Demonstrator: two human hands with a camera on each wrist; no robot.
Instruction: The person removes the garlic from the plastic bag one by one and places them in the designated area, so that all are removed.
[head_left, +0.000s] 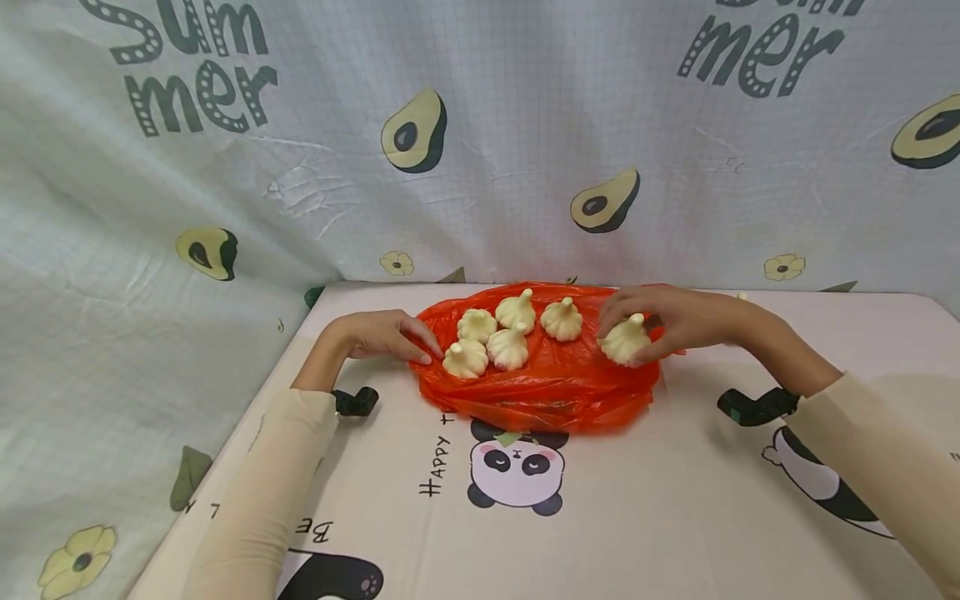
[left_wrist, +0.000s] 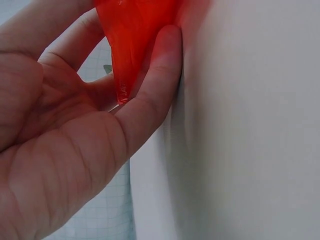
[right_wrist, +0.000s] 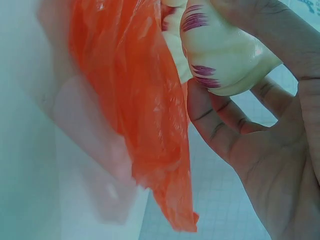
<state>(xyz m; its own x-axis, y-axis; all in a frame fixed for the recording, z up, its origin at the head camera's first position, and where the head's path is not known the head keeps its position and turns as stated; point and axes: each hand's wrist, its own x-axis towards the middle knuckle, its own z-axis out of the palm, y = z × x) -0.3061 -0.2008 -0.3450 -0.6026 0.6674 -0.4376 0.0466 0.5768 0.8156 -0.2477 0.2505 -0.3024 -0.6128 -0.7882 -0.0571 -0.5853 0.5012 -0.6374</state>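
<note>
A red plastic bag [head_left: 540, 408] lies spread on the table with several pale garlic bulbs [head_left: 507, 348] on it. My right hand [head_left: 675, 321] grips one garlic bulb [head_left: 625, 339] between thumb and fingers over the bag's right side. Purple streaks mark this held bulb [right_wrist: 227, 55] in the right wrist view. At the bag's left edge is my left hand [head_left: 386, 335], its thumb and fingers holding the film beside the nearest bulb. Up close in the left wrist view, a corner of the red bag [left_wrist: 127, 50] comes down between that thumb and the fingers.
The table [head_left: 637, 517] wears a pale cover printed with pandas and lettering. Behind it and along the left hangs a light curtain [head_left: 510, 183] with avocado prints. Each wrist carries a black camera [head_left: 757, 407].
</note>
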